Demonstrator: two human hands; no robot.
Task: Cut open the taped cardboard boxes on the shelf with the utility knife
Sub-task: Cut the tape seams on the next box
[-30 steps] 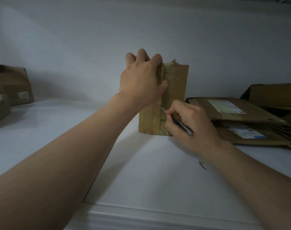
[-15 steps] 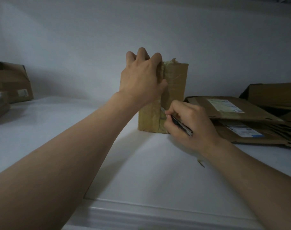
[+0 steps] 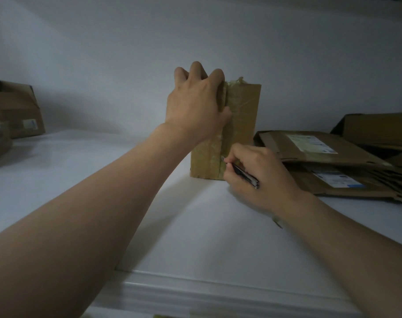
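The left hand [image 3: 196, 106] is gripping the top of the upright taped box [image 3: 240, 125] — brown, glossy with tape — standing mid-shelf [image 3: 80, 171]. Low at its seam, the right hand [image 3: 262, 177] is pinching the utility knife [image 3: 241, 172], blade touching the tape.

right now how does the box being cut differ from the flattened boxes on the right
The taped box stands upright; the flattened boxes lie flat in a stack. The taped box is wrapped in glossy tape; the flattened boxes look opened and collapsed. The left hand grips the taped box while the right hand holds the utility knife at its seam; the flattened boxes are untouched. Both are brown cardboard on the white shelf.
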